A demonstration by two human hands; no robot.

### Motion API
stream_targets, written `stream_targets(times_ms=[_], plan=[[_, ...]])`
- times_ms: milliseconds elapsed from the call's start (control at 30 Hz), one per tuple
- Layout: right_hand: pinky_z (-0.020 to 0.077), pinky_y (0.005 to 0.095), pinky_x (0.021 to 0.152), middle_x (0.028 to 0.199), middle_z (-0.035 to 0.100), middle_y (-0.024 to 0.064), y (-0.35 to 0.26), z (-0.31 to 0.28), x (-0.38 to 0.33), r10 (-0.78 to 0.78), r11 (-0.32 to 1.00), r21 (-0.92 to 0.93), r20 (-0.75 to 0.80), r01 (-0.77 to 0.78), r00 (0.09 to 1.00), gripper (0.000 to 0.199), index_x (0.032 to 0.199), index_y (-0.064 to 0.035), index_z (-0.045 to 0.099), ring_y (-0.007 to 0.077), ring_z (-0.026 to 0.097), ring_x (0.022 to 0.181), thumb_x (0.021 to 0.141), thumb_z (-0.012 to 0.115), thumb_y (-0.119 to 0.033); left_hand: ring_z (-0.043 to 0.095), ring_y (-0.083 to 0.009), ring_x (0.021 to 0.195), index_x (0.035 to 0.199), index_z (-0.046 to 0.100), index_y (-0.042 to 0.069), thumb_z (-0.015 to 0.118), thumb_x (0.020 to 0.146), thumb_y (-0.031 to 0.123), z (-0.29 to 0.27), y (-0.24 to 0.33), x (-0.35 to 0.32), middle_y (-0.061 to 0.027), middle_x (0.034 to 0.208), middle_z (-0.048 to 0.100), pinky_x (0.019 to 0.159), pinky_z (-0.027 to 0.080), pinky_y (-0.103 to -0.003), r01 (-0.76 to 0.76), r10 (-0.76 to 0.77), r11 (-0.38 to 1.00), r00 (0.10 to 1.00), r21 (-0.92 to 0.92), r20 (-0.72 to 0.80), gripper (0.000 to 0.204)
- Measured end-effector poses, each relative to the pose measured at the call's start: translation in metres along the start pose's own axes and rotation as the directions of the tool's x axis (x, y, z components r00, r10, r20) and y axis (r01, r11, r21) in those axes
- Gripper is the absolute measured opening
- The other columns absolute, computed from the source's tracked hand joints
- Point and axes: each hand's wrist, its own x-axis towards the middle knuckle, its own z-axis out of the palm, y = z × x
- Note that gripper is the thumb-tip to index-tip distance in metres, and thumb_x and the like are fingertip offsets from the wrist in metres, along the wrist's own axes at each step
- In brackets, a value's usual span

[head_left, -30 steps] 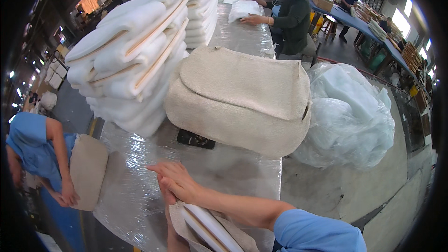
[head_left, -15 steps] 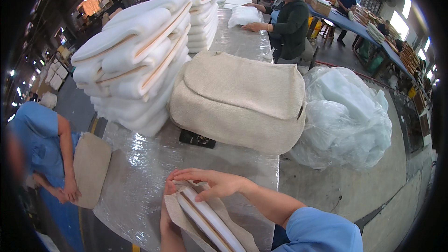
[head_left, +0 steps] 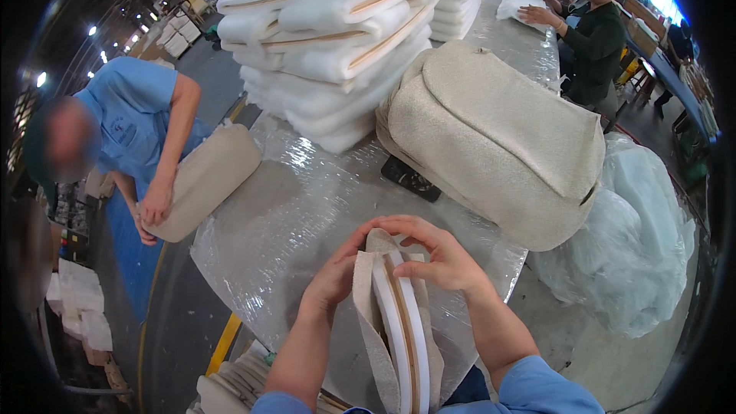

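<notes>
A white foam pad (head_left: 400, 330) with a tan board edge stands on end at the near edge of the plastic-covered table (head_left: 291, 215), partly inside a beige fabric cover (head_left: 368, 314). My left hand (head_left: 333, 280) grips the cover's left side. My right hand (head_left: 441, 257) curls over the cover's top edge, fingers pinching the fabric around the pad.
Beige covered cushions (head_left: 498, 138) lie piled on the table behind a small black object (head_left: 410, 178). White foam pads (head_left: 337, 38) are stacked at the back. A person in blue (head_left: 130, 130) at left holds a beige cushion (head_left: 207, 180). Another person (head_left: 590, 38) works far right. Clear plastic bags (head_left: 636, 245) sit on the floor.
The view has swung left, bringing the person in blue closer. Both my hands have closed on the cover's top, and the pad now stands upright between them.
</notes>
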Motion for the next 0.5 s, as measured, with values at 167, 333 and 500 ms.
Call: stream_targets(times_ms=[167,333,500], plan=[[0.0478,0.0409,0.111,0.154,0.061,0.008,-0.007,0.001,0.012,-0.071,0.991,-0.107,0.056,0.077,0.996,0.069,0.151,-0.0162,0.064,0.0274,0.055,0.14,0.086,0.086,-0.014,0.039,-0.0251,0.155,0.169,0.035,0.009,0.078,0.091,0.023,-0.014,-0.009,0.001,-0.0099,0.168,0.041,0.128,0.031,-0.041,0.018,-0.019,0.999,0.999,0.027,0.046,0.09],[0.0494,0.041,0.107,0.134,0.075,0.0026,-0.006,-0.003,0.022,-0.13,0.955,-0.25,0.132,0.16,0.983,0.045,0.132,-0.0136,0.078,0.0289,0.059,0.122,0.087,0.085,-0.013,0.032,-0.0267,0.159,0.171,0.029,0.008,0.086,0.086,0.025,-0.002,-0.007,0.002,-0.013,0.171,0.037,0.131,0.025,-0.042,-0.078,0.069,0.991,0.995,0.11,0.077,0.104],[0.0499,0.04,0.1,0.121,0.08,-0.0001,0.005,0.017,0.011,-0.273,0.916,-0.32,-0.056,0.241,0.96,0.025,0.11,-0.0119,0.084,0.0266,0.061,0.112,0.085,0.085,-0.01,0.04,-0.025,0.155,0.172,0.026,0.006,0.083,0.089,0.035,-0.008,-0.001,-0.002,-0.0133,0.168,0.042,0.129,0.03,-0.041,-0.054,0.037,0.991,0.99,0.122,0.139,0.105]])
